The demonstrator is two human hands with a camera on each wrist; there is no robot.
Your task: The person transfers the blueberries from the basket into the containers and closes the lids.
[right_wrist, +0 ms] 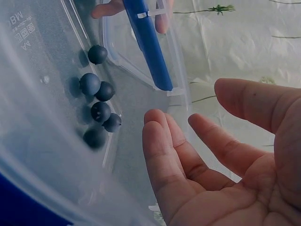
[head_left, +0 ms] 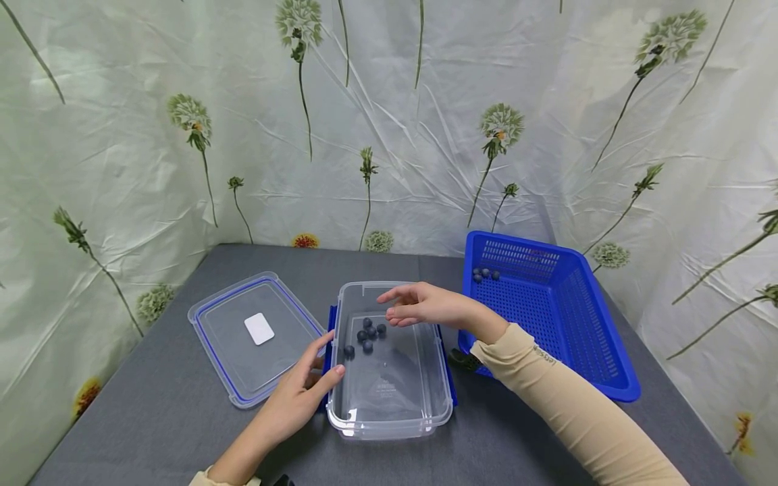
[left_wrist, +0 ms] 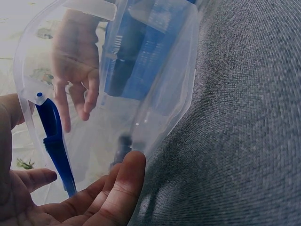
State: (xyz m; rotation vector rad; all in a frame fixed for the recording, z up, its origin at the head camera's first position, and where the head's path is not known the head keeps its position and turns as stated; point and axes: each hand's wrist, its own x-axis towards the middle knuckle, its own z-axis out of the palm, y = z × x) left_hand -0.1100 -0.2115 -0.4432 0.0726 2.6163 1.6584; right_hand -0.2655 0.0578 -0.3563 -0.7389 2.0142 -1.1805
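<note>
A clear plastic box [head_left: 389, 418] with blue side latches stands on the grey table; several blueberries [head_left: 367, 333] lie on its floor. The same blueberries [right_wrist: 99, 110] show in the right wrist view. My left hand [head_left: 306, 385] rests against the box's left wall by the blue latch [left_wrist: 55, 143], thumb and fingers touching the rim. My right hand [head_left: 413, 307] hovers above the box's far half, fingers relaxed and empty. The right hand's fingers [right_wrist: 164, 155] are spread with nothing between them.
The box's clear lid [head_left: 255, 334], blue-edged with a white label, lies flat to the left. A blue perforated basket [head_left: 583, 337] stands on the right with a few blueberries [head_left: 485, 274] in its far corner. Flowered cloth walls surround the table.
</note>
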